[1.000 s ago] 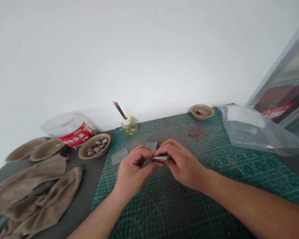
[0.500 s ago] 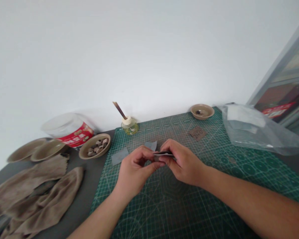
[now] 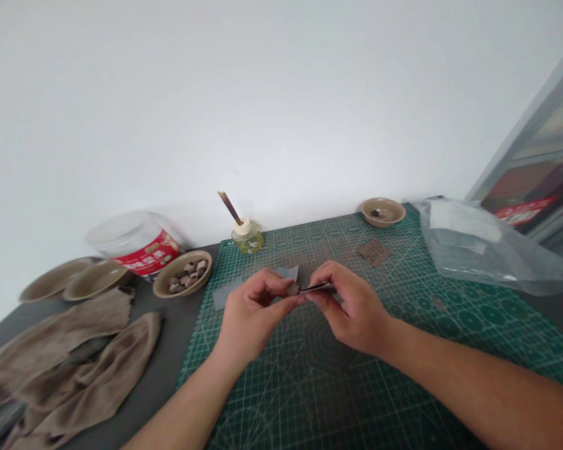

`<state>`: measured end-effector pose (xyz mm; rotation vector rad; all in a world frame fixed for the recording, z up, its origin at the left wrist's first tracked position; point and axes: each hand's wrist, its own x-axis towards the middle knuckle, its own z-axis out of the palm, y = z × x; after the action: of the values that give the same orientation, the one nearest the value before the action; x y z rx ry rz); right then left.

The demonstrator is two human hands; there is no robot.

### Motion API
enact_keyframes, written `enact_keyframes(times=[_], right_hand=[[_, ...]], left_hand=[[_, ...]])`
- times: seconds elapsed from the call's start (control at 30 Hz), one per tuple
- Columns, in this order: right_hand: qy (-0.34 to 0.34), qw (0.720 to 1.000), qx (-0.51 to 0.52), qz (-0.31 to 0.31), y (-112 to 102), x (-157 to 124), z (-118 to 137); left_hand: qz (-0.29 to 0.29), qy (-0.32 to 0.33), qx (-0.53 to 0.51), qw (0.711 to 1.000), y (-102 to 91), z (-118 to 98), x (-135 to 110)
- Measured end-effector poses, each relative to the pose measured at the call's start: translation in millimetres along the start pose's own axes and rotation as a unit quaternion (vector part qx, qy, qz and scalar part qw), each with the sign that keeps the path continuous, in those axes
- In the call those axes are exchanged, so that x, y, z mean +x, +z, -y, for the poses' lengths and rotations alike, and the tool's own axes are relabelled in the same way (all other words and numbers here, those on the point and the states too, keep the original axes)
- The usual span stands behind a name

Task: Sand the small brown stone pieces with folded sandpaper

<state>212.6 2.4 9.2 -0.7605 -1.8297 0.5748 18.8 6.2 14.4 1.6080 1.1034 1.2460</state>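
My left hand pinches a small brownish pebble between thumb and fingertips. My right hand grips a folded strip of abrasive paper, seen edge-on, and its dark edge is pressed close to the pebble. Both hands hover above a green cutting mat. Two grey sandpaper scraps lie on the mat just beyond my left hand, one to the left and one partly behind my fingers. A brown sandpaper square marked 240 lies farther right.
A tan bowl of pebbles and a red-labelled tub stand left of the mat, near two tan dishes and crumpled brown cloths. A glass jar with a stick, a small bowl and a plastic bag lie beyond.
The folded paper has turned from showing its pale face to edge-on. My hands have drawn slightly apart, and the pebble now shows between them. The view has shifted slightly.
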Motion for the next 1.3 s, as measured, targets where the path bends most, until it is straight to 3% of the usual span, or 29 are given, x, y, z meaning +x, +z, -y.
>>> enact_keyframes(times=[0.13, 0.33, 0.5, 0.87, 1.07, 1.3], right_hand=[[0.081, 0.995, 0.038, -0.046, -5, 5, -5], [0.156, 0.977, 0.142, 0.03, 0, 7, -10], [0.194, 0.963, 0.177, 0.061, 3, 6, -12], [0.201, 0.974, 0.095, 0.033, 9, 4, -14], [0.206, 0.967, 0.149, -0.026, 1, 9, -25], [0.171, 0.978, 0.114, 0.037, 11, 2, -13]], left_hand=[[-0.013, -0.018, -0.027, 0.999, -2.2, 3, 3], [0.027, -0.06, -0.075, 0.995, 6.1, -3, -2], [0.023, -0.034, -0.056, 0.998, 7.6, -3, -4], [0.031, 0.002, -0.014, 0.999, 10.5, -1, -7], [-0.024, 0.008, 0.009, 1.0, 7.8, 6, 0], [0.002, 0.013, -0.004, 1.0, 7.7, 4, -1]])
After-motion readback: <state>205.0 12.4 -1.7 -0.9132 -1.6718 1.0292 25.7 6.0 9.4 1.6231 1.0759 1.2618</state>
